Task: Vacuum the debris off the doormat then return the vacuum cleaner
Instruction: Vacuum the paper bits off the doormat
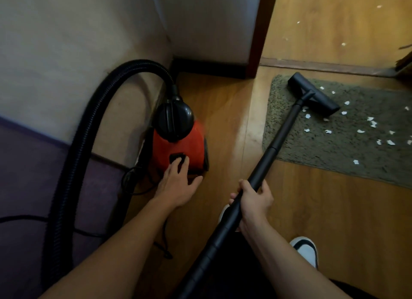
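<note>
A red canister vacuum cleaner [178, 142] stands on the wood floor by the wall corner. Its ribbed black hose [89, 120] arches up from its top and down the left side. My left hand [178, 185] rests on the canister's rear, fingertips spread on a black button. My right hand [252, 203] grips the black wand [283, 133]. The wand's floor nozzle [312, 96] sits on the upper left part of the grey-green doormat [287, 147]. Several white paper scraps [372, 122] lie scattered over the mat to the right of the nozzle.
A dark door frame [260, 31] and threshold strip [323, 65] lie beyond the mat, with a few scraps on the floor past it. A purple rug [26, 176] covers the floor at left. The power cord [133, 182] loops beside the canister. My white shoe [307, 249] is at lower right.
</note>
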{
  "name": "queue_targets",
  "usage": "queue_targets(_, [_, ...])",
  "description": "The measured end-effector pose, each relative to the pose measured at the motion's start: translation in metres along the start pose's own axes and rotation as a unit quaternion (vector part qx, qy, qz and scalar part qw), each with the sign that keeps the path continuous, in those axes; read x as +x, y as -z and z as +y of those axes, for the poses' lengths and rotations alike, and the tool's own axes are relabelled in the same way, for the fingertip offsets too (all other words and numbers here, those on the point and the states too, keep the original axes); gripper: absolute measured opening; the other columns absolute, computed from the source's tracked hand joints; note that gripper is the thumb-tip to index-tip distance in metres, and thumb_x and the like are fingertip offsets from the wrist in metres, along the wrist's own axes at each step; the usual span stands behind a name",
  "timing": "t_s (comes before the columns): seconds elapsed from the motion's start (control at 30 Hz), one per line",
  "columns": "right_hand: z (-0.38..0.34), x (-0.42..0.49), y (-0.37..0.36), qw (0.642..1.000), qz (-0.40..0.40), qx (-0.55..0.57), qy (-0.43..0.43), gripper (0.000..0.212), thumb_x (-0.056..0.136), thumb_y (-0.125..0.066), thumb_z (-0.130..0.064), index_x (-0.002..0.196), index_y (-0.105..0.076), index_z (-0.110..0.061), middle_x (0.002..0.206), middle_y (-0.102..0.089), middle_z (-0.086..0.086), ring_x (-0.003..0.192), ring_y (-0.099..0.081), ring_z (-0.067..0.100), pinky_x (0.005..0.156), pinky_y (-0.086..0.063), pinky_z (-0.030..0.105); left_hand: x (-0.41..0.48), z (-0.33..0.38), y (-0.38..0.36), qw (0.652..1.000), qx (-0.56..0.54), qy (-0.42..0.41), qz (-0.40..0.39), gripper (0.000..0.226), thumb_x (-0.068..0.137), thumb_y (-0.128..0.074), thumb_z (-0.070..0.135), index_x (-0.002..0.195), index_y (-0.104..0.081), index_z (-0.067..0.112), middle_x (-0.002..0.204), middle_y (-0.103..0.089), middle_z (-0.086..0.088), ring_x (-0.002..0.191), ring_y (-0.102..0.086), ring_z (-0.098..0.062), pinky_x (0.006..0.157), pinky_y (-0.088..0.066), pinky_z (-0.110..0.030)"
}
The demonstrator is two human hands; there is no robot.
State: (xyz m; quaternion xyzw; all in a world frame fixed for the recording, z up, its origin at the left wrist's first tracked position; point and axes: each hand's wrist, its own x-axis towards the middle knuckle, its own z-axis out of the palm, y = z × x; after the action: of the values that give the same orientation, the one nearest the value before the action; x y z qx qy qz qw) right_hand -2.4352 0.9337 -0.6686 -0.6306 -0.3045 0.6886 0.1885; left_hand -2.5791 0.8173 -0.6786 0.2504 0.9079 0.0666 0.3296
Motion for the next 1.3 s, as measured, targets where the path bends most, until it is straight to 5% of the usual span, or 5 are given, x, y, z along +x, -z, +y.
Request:
queue_targets(0.2, [-0.034, -0.03, 0.015, 1.0, -0.005, 0.008, 0.0, 0.028, 0.097, -0.064, -0.005, 0.124, -0.059, -0.01, 0.081, -0.062, 0.013, 0.042, -0.061, 0.013, 0.041, -0.049, 0.022, -0.094, 0.082, 0.038, 0.959, -0.232, -0.058, -0.15, 0.043, 0.099, -0.041, 0.055, 0.127, -0.059, 0.027, 0.124, -0.062, -0.001, 0.107, -0.063, -0.02, 0.095, -0.052, -0.043])
queue_targets(0.47, [-0.045, -0.04, 0.047, 0.997, -0.006, -0.073, 0.016, 0.026, 0.088, -0.076, -0.016, 0.11, -0.065, -0.007, 0.1, -0.073, 0.015, 0.075, -0.068, 0.022, 0.058, -0.053, 0.028, -0.158, 0.129, 0.033, 0.921, -0.302, -0.044, -0.241, 0.04, 0.102, -0.048, 0.036, 0.136, -0.035, 0.02, 0.08, -0.061, -0.009, 0.048, -0.059, -0.012, 0.044, -0.049, -0.025])
queue_targets(0.8, [-0.069, 0.006, 0.046, 0.997, -0.033, 0.064, -0.03, 0.053, 0.097, -0.053, 0.002, 0.146, -0.039, -0.013, 0.067, -0.057, 0.009, 0.044, -0.057, 0.015, 0.046, -0.052, 0.028, -0.174, 0.129, 0.031, 0.925, -0.289, -0.005, -0.248, 0.017, 0.102, -0.05, 0.03, 0.117, -0.045, 0.025, 0.08, -0.058, -0.006, 0.052, -0.057, -0.012, 0.045, -0.047, -0.025])
queue_targets(1.17, [-0.031, 0.0, 0.04, 0.995, -0.03, 0.066, -0.067, 0.052, 0.096, -0.055, 0.001, 0.144, -0.041, -0.015, 0.076, -0.058, 0.013, 0.046, -0.061, 0.018, 0.048, -0.054, 0.03, -0.151, 0.136, 0.02, 0.948, -0.203, -0.027, -0.244, 0.025, 0.102, -0.046, 0.037, 0.123, -0.035, 0.03, 0.081, -0.057, -0.011, 0.048, -0.055, -0.015, 0.043, -0.05, -0.027])
queue_targets(1.3, [-0.012, -0.019, 0.04, 0.994, -0.062, 0.041, -0.081, 0.058, 0.095, -0.062, -0.005, 0.146, -0.039, -0.02, 0.101, -0.066, 0.021, 0.052, -0.071, 0.021, 0.052, -0.059, 0.034, -0.162, 0.11, 0.023, 0.953, -0.182, -0.027, -0.24, 0.04, 0.102, -0.048, 0.037, 0.137, -0.03, 0.032, 0.081, -0.059, -0.011, 0.048, -0.056, -0.015, 0.044, -0.049, -0.027])
